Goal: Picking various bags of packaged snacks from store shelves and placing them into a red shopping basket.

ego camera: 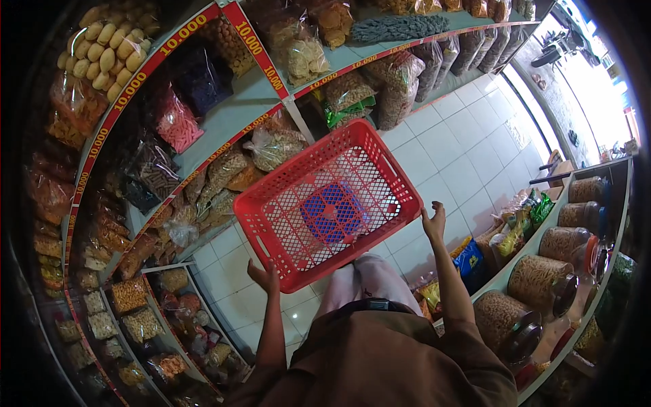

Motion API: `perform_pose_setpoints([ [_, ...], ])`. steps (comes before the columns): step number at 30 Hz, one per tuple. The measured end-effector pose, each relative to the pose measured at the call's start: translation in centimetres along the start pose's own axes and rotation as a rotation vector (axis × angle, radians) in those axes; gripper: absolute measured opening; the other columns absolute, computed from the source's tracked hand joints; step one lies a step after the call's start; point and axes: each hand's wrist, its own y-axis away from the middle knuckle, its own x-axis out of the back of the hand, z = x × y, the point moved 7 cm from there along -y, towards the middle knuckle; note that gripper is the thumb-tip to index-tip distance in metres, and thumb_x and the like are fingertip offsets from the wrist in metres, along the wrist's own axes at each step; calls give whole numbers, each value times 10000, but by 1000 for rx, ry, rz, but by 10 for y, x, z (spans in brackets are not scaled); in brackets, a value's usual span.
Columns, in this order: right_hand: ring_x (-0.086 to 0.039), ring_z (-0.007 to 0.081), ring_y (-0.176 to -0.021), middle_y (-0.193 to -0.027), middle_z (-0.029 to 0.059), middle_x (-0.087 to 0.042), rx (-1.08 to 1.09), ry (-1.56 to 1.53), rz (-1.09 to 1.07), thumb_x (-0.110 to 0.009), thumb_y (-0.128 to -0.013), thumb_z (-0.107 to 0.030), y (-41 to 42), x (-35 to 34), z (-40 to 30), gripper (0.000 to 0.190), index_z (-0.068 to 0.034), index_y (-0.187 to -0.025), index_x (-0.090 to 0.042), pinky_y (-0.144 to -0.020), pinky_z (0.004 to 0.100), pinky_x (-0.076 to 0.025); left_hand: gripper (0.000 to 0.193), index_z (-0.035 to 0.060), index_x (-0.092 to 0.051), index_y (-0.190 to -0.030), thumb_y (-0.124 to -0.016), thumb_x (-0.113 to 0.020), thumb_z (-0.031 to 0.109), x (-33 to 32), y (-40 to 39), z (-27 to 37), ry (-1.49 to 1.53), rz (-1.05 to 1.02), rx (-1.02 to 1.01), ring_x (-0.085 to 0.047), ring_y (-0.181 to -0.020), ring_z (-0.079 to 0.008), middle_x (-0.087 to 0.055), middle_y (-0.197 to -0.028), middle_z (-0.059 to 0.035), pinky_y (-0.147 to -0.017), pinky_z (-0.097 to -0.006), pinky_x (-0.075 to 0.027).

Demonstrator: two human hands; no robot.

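In front of my legs is a red plastic crate [351, 255] with a latticed bottom and pierced walls, tilted across the view. Through its bottom shows a blue object [330, 224], beneath the crate; its full shape is hidden. My left hand [264, 275] is at the crate's near left corner, thumb and fingers apart, the thumb close against the outer wall. Beside the right corner, my right hand [434, 221] has its fingers spread, with the thumb near the rim. Whether either hand touches the crate is hard to tell.
Shelves [229, 109] with bagged snacks curve along the front and left. To the right stands a shelf of clear jars [539, 280], with snack packets [468, 259] beside it. White floor tiles [437, 147] lead towards a bright doorway, with a motorcycle [559, 48] outside.
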Motion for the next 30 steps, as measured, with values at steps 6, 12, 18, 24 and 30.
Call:
perform_pose_setpoints([
  [6, -569, 355, -972, -1041, 225, -567, 4, -6, -255, -669, -772, -323, -48, -46, -11, 533, 3, -1148, -478, -829, 425, -461, 776, 43, -260, -1347, -768, -713, 294, -56, 17, -38, 673, -577, 615, -463, -1153, -273, -428, -1263, -158, -927, -415, -431],
  [12, -574, 401, -898, -930, 210, -590, 8, 188, -449, -549, -800, -164, -68, -83, -8, 255, -39, -1019, -512, -756, 474, -475, 493, 51, -396, -1199, -726, -520, -6, -75, 20, -65, 443, -376, 613, -556, -1012, -236, -526, -1137, -132, -851, -361, -482],
  [18, -541, 433, -852, -959, 218, -526, 88, 54, -436, -519, -837, -97, -68, -73, -16, 163, -39, -977, -461, -713, 499, -456, 293, 43, -428, -1171, -889, -454, 120, -68, 32, -34, 601, -356, 771, -647, -823, -199, -609, -1041, -103, -666, -342, -565],
  [24, -549, 420, -839, -918, 206, -526, 85, 112, -395, -524, -833, -117, -115, -43, 11, 181, -29, -978, -460, -697, 492, -461, 327, 74, -426, -1185, -861, -466, 50, -91, 51, 1, 602, -338, 790, -592, -931, -187, -563, -1084, -84, -772, -346, -530],
  [30, -545, 416, -827, -881, 206, -530, 131, 61, -387, -519, -833, -106, -157, -22, 42, 155, -27, -951, -457, -701, 489, -457, 331, 81, -449, -1136, -830, -405, -38, -115, 58, 57, 565, -310, 755, -570, -931, -181, -555, -1069, -70, -807, -335, -498],
])
